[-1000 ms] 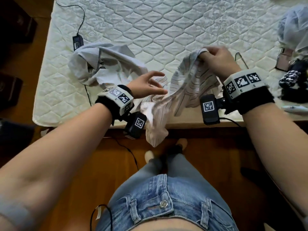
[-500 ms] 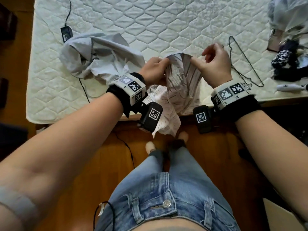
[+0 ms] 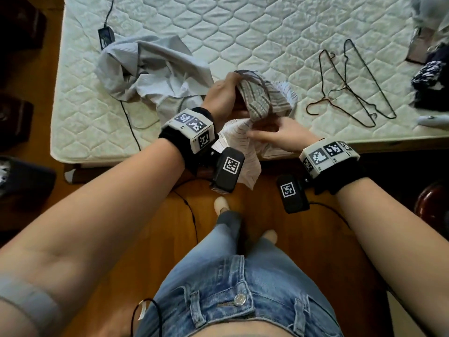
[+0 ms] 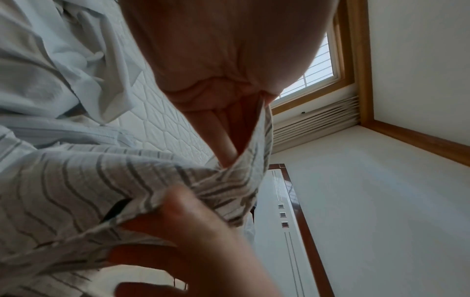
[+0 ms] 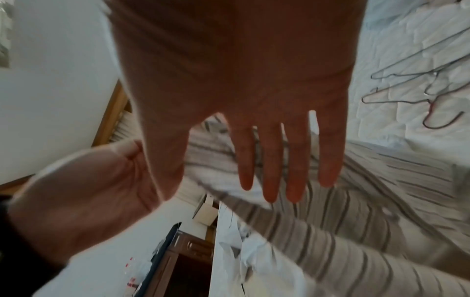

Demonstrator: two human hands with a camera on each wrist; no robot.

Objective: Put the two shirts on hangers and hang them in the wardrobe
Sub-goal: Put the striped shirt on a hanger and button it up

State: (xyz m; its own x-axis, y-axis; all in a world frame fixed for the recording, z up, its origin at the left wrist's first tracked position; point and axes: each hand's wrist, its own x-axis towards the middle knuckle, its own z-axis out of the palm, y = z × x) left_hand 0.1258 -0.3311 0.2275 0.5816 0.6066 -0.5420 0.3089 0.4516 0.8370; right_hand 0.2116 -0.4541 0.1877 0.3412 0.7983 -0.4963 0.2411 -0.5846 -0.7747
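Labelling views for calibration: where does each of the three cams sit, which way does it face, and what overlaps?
Head: on the head, facing down at the mattress; both forearms, left hand, right hand, jeans.
Left wrist: under the left palm, tilted up toward window and ceiling; left fingers grip the striped shirt.
Right wrist: along the open right hand over the striped shirt.
Shared: head and right wrist show the wire hangers.

Hangers (image 3: 349,86) apparently overlap on mattress (image 3: 243,27), right of shirts (image 3: 155,71).

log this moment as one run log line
left hand: grips striped shirt | right hand: open, under it | hangers: on mattress, untouched
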